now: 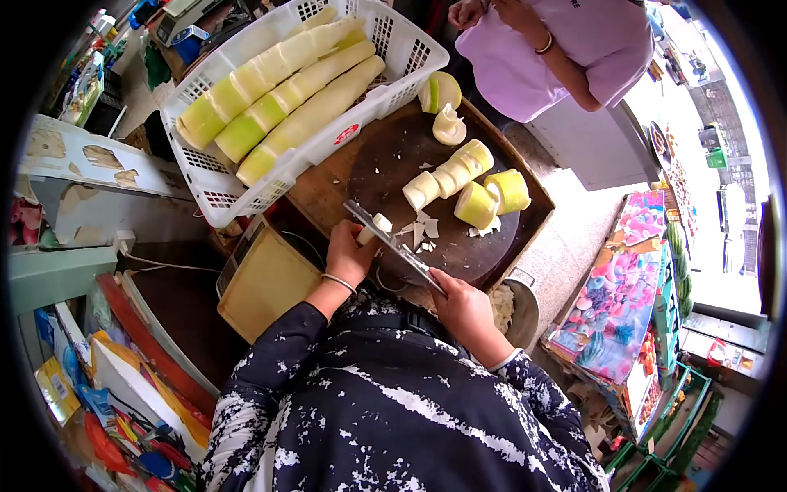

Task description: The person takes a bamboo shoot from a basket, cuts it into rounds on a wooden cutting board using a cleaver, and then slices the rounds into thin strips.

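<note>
In my right hand point(466, 313) is the handle of a cleaver point(398, 248), its blade slanting up to the left over a round dark chopping board point(385, 176). My left hand point(350, 252) is closed on a small pale bamboo shoot piece point(376, 228), right beside the blade. Thin pale scraps point(422, 227) lie on the board past the blade. Beyond them rests a row of cut bamboo shoot chunks point(449, 175), with thicker green-white chunks point(492, 199) to their right. A peeled, curled piece point(448, 125) and a greenish chunk point(440, 92) are at the far edge.
A white plastic basket point(316, 152) of long bamboo shoots point(303, 94) stands at the far left of the board. A metal pot point(525, 312) is by my right forearm. Another person in a lilac top point(557, 49) stands opposite. A yellowish-topped scale point(270, 283) sits left.
</note>
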`<state>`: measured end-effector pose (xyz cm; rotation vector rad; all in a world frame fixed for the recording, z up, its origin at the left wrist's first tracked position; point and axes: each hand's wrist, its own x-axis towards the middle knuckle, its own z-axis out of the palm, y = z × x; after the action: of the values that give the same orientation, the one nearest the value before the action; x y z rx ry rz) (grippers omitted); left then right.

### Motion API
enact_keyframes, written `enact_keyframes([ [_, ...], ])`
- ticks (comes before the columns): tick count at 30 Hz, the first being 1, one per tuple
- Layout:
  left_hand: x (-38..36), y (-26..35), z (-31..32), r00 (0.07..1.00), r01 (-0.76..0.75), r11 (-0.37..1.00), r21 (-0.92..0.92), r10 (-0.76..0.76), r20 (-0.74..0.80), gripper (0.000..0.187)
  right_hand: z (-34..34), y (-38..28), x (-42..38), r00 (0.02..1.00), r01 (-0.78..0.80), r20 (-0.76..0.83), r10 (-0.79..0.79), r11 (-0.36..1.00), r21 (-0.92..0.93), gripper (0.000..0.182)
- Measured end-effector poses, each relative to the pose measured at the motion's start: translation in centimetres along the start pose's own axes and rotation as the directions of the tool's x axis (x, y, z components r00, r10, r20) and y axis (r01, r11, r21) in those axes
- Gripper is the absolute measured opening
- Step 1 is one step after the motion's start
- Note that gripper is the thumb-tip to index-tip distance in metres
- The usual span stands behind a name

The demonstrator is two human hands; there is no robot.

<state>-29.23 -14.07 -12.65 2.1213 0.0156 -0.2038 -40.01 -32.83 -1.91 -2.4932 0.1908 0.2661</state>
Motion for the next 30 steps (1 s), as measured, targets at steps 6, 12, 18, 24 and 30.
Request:
enact_keyframes([
  [6, 0.0, -0.6, 0.4, 0.999, -0.049, 0.998, -0.050, 0.048, -0.022, 0.035, -0.6, -0.2, -0.2, 0.999, 0.028, 0.028, -0.024, 0.992, -0.123, 0.032],
  [12, -0.3, 1.0, -0.4, 1.000, -0.010, 0.999, -0.040, 0.011, 0.009, 0.036, -0.8, 0.7, -0.7, 0.999, 0.033, -0.010, -0.034, 0.990, -0.140, 0.033],
  [18, 0.1, -0.3, 0.0, 0.999, -0.036, 0.999, -0.018, 0.037, 0.031, 0.038, -1.0, 0.1, -0.3, 0.999, -0.006, 0.044, 0.015, 0.979, -0.205, 0.033],
  [24, -0.5, 1.1, -0.1, 0.986, -0.133, 0.984, 0.122, 0.143, -0.080, 0.035, 0.1, 2.0, 3.4, 0.987, -0.071, 0.141, 0.078, 0.996, -0.054, 0.025],
  [30, -0.3, -1.6, 0.3, 0.997, 0.055, 0.986, -0.155, -0.047, 0.056, 0.043, -0.4, 1.9, 4.4, 0.991, -0.010, 0.133, 0.003, 0.999, 0.047, 0.024],
])
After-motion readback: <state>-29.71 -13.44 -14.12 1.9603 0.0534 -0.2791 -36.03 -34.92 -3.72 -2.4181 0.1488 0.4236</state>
